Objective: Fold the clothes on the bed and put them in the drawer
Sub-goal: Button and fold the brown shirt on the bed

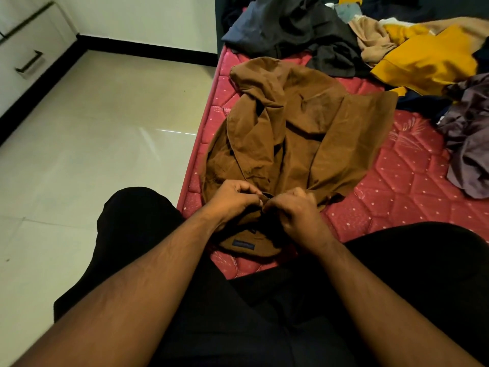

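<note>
- The bed (397, 181) carries a red quilted mattress with a pale dotted pattern; its left edge runs beside the floor (92, 141), which is pale glossy tile.
- A person sits at the near edge of the bed, legs in black trousers (238, 313), one knee out over the floor past the left edge.
- A brown shirt (304, 123) lies rumpled along the left edge of the bed, spread from the near edge toward the far end, its collar end nearest the person, a dark label visible inside the collar.
- A pile of dark clothes (291, 25) sits at the far left corner of the bed, just beyond the shirt.
- A yellow garment (428, 59) lies toward the far right, touching a beige one (370, 38) next to the dark pile.
- A purplish-grey garment (471, 144) is heaped at the right edge.
- White drawers (26, 49) with dark bar handles stand against the wall across the floor, well apart from the bed.
- The left hand (232, 198) is curled, pinching the shirt's fabric near the collar.
- The right hand (296, 210) is curled likewise, pinching the same spot; the fingertips of both hands almost meet over the shirt front.
</note>
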Available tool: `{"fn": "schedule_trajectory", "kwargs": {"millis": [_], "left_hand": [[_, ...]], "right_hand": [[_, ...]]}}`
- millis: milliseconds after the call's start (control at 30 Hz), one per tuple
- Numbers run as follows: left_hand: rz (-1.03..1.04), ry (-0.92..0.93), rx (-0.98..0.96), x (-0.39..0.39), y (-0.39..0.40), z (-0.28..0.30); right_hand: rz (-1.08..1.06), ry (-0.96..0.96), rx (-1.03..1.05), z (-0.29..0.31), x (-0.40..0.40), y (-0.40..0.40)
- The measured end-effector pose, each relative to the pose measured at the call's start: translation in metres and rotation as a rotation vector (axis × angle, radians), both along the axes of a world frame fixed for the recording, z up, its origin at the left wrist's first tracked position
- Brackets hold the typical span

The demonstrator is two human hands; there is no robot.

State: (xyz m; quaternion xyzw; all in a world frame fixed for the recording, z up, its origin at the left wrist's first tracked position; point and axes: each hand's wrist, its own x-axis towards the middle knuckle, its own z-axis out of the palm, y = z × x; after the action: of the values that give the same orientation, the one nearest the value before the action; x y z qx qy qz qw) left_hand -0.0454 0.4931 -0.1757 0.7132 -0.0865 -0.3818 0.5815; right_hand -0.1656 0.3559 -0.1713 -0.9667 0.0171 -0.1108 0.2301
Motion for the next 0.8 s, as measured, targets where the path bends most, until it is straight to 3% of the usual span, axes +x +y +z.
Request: {"fn": "schedule_trajectory", "kwargs": {"millis": [100,300,467,633,800], "left_hand": [[-0.028,0.119,-0.074,0.000,0.001,0.004],[-0.266,0.230,-0.098,0.005,0.009,0.006],[-0.140,0.209,-0.057,0.002,0.005,0.007],[-0.086,0.125,-0.044,-0.002,0.002,0.007],[-0.079,0.030,0.103,-0.001,0.002,0.001]], "right_hand": [[-0.006,-0.031,-0.101,0.003,-0.002,0.003],[0.021,-0.040,0.159,0.004,0.004,-0.005],[0.089,0.040,0.268,0.009,0.006,-0.015],[0.050,-0.080,0.201,0.013,0.003,-0.012],[0.171,-0.020,0.204,0.018,0.002,-0.012]]}}
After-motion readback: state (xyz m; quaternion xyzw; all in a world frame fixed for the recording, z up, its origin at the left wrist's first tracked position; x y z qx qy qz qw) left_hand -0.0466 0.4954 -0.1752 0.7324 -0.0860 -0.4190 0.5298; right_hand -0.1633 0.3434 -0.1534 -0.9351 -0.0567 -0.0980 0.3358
